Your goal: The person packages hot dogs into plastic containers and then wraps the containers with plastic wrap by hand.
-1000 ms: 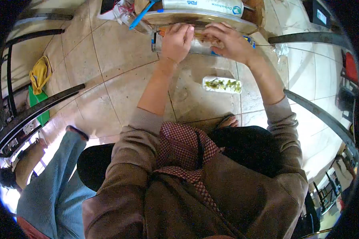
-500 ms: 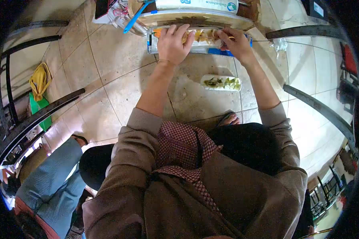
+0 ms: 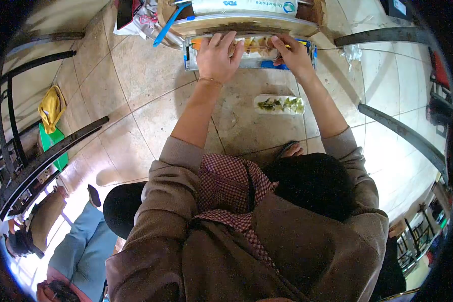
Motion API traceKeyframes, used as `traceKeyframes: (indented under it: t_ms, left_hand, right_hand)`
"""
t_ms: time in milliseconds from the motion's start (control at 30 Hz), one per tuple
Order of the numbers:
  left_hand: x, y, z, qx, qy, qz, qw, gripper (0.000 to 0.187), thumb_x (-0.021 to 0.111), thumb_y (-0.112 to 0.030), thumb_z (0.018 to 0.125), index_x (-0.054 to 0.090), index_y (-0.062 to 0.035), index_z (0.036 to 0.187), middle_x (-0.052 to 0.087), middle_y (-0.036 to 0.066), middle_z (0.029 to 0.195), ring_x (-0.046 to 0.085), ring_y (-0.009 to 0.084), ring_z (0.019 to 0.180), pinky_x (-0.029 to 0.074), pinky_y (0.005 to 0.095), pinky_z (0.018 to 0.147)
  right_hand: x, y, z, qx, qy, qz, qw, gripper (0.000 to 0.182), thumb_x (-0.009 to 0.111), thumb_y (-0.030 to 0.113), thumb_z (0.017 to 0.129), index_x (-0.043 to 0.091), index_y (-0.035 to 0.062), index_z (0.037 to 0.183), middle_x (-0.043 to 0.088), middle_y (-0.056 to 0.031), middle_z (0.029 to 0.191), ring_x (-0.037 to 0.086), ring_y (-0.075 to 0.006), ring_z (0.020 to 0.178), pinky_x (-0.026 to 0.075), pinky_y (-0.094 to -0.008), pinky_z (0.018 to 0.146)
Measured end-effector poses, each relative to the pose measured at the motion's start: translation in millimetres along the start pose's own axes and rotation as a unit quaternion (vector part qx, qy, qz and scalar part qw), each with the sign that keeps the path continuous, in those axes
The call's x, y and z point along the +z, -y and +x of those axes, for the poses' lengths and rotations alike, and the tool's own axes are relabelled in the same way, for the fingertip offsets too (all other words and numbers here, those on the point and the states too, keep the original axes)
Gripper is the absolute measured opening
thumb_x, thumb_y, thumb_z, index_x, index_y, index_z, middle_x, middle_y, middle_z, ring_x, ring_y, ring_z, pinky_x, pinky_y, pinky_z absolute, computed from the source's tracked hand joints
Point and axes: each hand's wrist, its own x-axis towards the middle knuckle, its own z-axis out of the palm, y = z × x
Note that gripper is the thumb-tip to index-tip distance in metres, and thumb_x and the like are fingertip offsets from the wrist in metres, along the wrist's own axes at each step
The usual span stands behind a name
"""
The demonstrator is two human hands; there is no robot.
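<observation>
Tray point(image 3: 251, 53) under both hands, L hand point(image 3: 217, 55) flat atop.

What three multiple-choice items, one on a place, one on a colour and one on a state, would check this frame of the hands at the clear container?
1. Where does the small tray of green pieces lie?
A. On the floor tiles, nearer the person than the clear container
B. Inside the clear container
C. On the yellow cloth

2. What colour is the cloth at the far left?
A. Red
B. Yellow
C. White

3. How does the left hand sit?
A. Hanging at the person's side
B. Closed round a blue handle
C. Spread flat, palm down, on the clear container

Answers:
1. A: the tray rests alone on the bare floor tiles, below the container in the view.
2. B: it is plainly yellow.
3. C: its fingers fan out over the container top, while the right hand touches the container's right part.
</observation>
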Motion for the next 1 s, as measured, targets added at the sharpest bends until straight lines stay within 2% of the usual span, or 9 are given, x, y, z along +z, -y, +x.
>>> traceKeyframes:
  t_ms: [367, 467, 533, 633, 767, 833, 867, 933, 1000]
  left_hand:
    - [-2.9, -3.2, 6.1, -0.053, 0.033, -0.007, 0.998, 0.024, 0.065, -0.034, 0.082, 0.069, -0.0150, 0.096, 0.064, 0.007, 0.084, 0.060, 0.0317, 0.075, 0.052, 0.0405, 0.066]
    - [2.7, -1.3, 2.6, -0.044, 0.035, 0.012, 0.998, 0.024, 0.065, -0.035, 0.081, 0.069, -0.0159, 0.094, 0.065, 0.007, 0.086, 0.060, 0.0327, 0.077, 0.052, 0.0423, 0.066]
    - [5.5, -3.9, 0.3, -0.061, 0.032, 0.018, 0.997, 0.025, 0.064, -0.037, 0.081, 0.070, -0.0160, 0.093, 0.065, 0.007, 0.086, 0.059, 0.0332, 0.079, 0.052, 0.0430, 0.065]
    - [9.8, -7.1, -0.6, -0.095, 0.037, 0.037, 0.994, 0.027, 0.062, -0.040, 0.082, 0.070, -0.0164, 0.091, 0.064, 0.008, 0.088, 0.059, 0.0341, 0.081, 0.052, 0.0443, 0.065]
    - [2.5, -18.0, 5.8, -0.156, 0.084, 0.069, 0.982, 0.031, 0.058, -0.046, 0.084, 0.070, -0.0170, 0.088, 0.064, 0.008, 0.091, 0.058, 0.0348, 0.084, 0.052, 0.0455, 0.064]
    - [1.4, -21.7, 8.0, -0.169, 0.096, 0.070, 0.978, 0.032, 0.057, -0.046, 0.085, 0.070, -0.0170, 0.087, 0.064, 0.009, 0.092, 0.058, 0.0350, 0.086, 0.052, 0.0462, 0.064]
    - [0.2, -22.5, 9.7, -0.182, 0.107, 0.073, 0.975, 0.033, 0.056, -0.047, 0.085, 0.070, -0.0171, 0.086, 0.064, 0.009, 0.093, 0.057, 0.0351, 0.087, 0.052, 0.0469, 0.064]
    - [-1.1, -24.2, 10.5, -0.189, 0.125, 0.085, 0.970, 0.033, 0.057, -0.048, 0.084, 0.070, -0.0170, 0.088, 0.063, 0.010, 0.094, 0.057, 0.0351, 0.087, 0.052, 0.0461, 0.066]
    - [-1.1, -21.9, 9.8, -0.195, 0.143, 0.094, 0.966, 0.034, 0.058, -0.049, 0.083, 0.070, -0.0170, 0.090, 0.063, 0.011, 0.095, 0.057, 0.0350, 0.088, 0.051, 0.0454, 0.069]
  right_hand:
    - [-3.2, 7.8, 7.6, 0.033, 0.021, -0.016, 0.999, 0.046, 0.058, 0.045, 0.092, 0.064, 0.0026, 0.109, 0.063, -0.0035, 0.087, 0.057, -0.0077, 0.070, 0.051, -0.0219, 0.055]
    - [3.4, 9.3, 7.1, -0.001, -0.004, -0.101, 0.995, 0.051, 0.052, 0.050, 0.093, 0.064, 0.0017, 0.104, 0.064, -0.0080, 0.084, 0.060, -0.0141, 0.068, 0.051, -0.0267, 0.058]
    - [6.3, 3.0, 14.1, -0.159, -0.054, -0.227, 0.959, 0.053, 0.049, 0.050, 0.094, 0.061, -0.0004, 0.081, 0.064, -0.0178, 0.078, 0.064, -0.0277, 0.062, 0.049, -0.0377, 0.058]
    - [8.7, 1.3, 14.8, -0.135, -0.064, -0.209, 0.967, 0.058, 0.047, 0.053, 0.094, 0.062, -0.0032, 0.089, 0.062, -0.0181, 0.075, 0.060, -0.0306, 0.067, 0.047, -0.0380, 0.068]
    - [7.5, -15.5, 27.4, -0.181, -0.091, -0.237, 0.950, 0.056, 0.049, 0.052, 0.094, 0.062, -0.0027, 0.089, 0.063, -0.0156, 0.075, 0.061, -0.0247, 0.064, 0.049, -0.0347, 0.061]
    - [5.1, -11.3, 26.9, -0.095, -0.034, -0.188, 0.977, 0.054, 0.050, 0.050, 0.095, 0.064, -0.0018, 0.093, 0.064, -0.0111, 0.076, 0.061, -0.0165, 0.062, 0.049, -0.0293, 0.051]
    - [6.4, -9.4, 26.3, -0.096, -0.033, -0.187, 0.977, 0.054, 0.050, 0.050, 0.095, 0.064, -0.0018, 0.093, 0.064, -0.0111, 0.076, 0.061, -0.0165, 0.062, 0.049, -0.0293, 0.051]
    - [10.6, -6.1, 22.0, -0.087, -0.038, -0.122, 0.988, 0.055, 0.046, 0.051, 0.095, 0.062, 0.0003, 0.081, 0.063, -0.0134, 0.070, 0.062, -0.0242, 0.051, 0.048, -0.0355, 0.052]
    - [14.1, -3.2, 15.3, -0.092, -0.048, -0.112, 0.988, 0.055, 0.046, 0.051, 0.095, 0.062, 0.0002, 0.082, 0.063, -0.0120, 0.070, 0.060, -0.0215, 0.048, 0.048, -0.0330, 0.051]
